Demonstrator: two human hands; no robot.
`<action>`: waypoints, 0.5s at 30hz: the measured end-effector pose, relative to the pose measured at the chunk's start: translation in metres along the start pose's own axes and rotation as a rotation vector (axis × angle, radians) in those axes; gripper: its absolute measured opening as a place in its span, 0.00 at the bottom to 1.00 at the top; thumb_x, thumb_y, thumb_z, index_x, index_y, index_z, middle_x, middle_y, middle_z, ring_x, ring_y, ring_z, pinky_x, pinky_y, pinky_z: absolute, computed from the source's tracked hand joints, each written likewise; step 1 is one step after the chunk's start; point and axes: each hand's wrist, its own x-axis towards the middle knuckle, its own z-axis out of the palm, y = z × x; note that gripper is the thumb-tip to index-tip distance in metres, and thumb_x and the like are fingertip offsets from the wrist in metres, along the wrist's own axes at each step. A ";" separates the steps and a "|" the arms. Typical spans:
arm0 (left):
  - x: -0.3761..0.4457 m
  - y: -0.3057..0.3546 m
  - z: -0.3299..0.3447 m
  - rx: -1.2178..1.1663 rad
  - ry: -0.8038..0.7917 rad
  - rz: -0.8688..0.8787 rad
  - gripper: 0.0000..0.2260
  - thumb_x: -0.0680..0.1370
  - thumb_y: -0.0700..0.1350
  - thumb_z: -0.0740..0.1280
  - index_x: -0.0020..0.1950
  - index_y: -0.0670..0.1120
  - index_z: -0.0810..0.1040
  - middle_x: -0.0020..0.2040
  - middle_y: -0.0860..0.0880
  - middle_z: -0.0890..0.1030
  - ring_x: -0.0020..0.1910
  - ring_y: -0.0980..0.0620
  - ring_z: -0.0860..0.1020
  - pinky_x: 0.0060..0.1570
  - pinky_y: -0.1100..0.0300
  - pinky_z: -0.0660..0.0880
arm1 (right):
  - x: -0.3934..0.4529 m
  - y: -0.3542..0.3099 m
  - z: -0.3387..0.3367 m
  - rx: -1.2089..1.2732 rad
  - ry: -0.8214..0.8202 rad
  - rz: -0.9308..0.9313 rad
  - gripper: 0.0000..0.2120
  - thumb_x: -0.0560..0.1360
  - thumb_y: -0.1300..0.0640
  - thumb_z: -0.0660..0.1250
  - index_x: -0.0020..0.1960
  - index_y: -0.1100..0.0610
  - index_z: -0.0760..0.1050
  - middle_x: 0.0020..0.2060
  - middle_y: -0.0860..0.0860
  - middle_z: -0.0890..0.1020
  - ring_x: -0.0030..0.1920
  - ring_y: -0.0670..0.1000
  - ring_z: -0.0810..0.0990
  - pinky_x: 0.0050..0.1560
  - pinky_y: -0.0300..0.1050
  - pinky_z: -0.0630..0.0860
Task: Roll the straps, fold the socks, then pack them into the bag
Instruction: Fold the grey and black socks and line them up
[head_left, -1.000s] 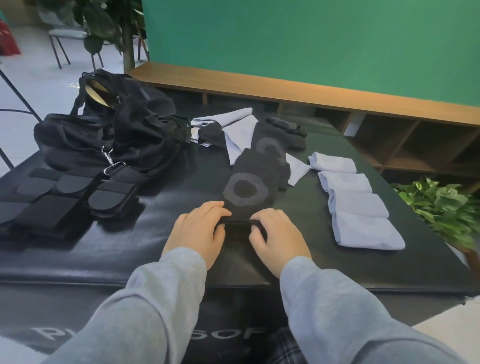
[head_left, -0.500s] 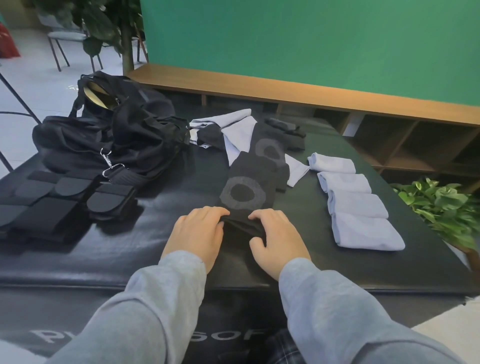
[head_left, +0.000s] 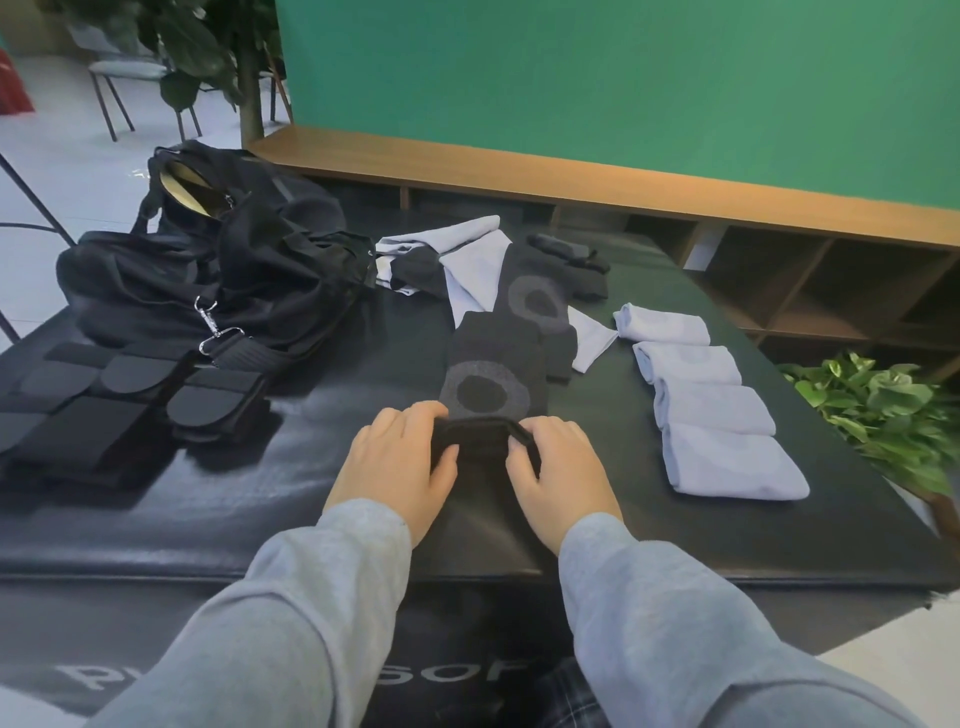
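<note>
A dark sock (head_left: 488, 374) with a grey ring lies in the middle of the black mat (head_left: 675, 535). My left hand (head_left: 397, 467) and my right hand (head_left: 558, 475) each grip one side of its near end, which is lifted and folded over. Behind it lies a heap of unfolded dark and pale blue socks (head_left: 483, 270). Several folded pale blue socks (head_left: 701, 395) sit in a row at the right. The black bag (head_left: 208, 270) stands open at the back left, with black straps (head_left: 104, 405) lying flat in front of it.
A wooden shelf bench (head_left: 623, 182) runs along the green wall behind the mat. A leafy potted plant (head_left: 883, 410) stands off the mat's right edge. Chairs and a tree trunk are at the far left on the white floor.
Both hands have curled round the sock's near end and lifted it, turning it over away from me. Before, they rested flat on it.
</note>
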 end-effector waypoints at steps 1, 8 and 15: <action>0.000 0.000 0.000 -0.016 -0.008 -0.025 0.14 0.79 0.53 0.58 0.65 0.54 0.65 0.56 0.52 0.71 0.55 0.50 0.69 0.57 0.60 0.65 | 0.000 0.000 0.000 0.002 0.004 0.005 0.12 0.80 0.51 0.56 0.61 0.53 0.71 0.46 0.41 0.68 0.57 0.46 0.70 0.54 0.36 0.66; 0.002 -0.002 -0.001 -0.088 -0.027 -0.066 0.12 0.80 0.52 0.56 0.63 0.54 0.66 0.50 0.53 0.69 0.53 0.51 0.70 0.56 0.59 0.69 | 0.001 0.001 0.001 0.076 0.015 0.121 0.11 0.81 0.50 0.55 0.62 0.50 0.67 0.52 0.46 0.70 0.50 0.46 0.71 0.52 0.39 0.68; 0.002 0.000 -0.001 -0.098 -0.010 -0.100 0.11 0.81 0.51 0.54 0.63 0.54 0.67 0.50 0.52 0.69 0.52 0.49 0.71 0.54 0.57 0.70 | -0.001 0.000 -0.001 0.009 0.032 0.049 0.12 0.81 0.51 0.57 0.62 0.52 0.69 0.52 0.44 0.72 0.57 0.46 0.71 0.58 0.39 0.69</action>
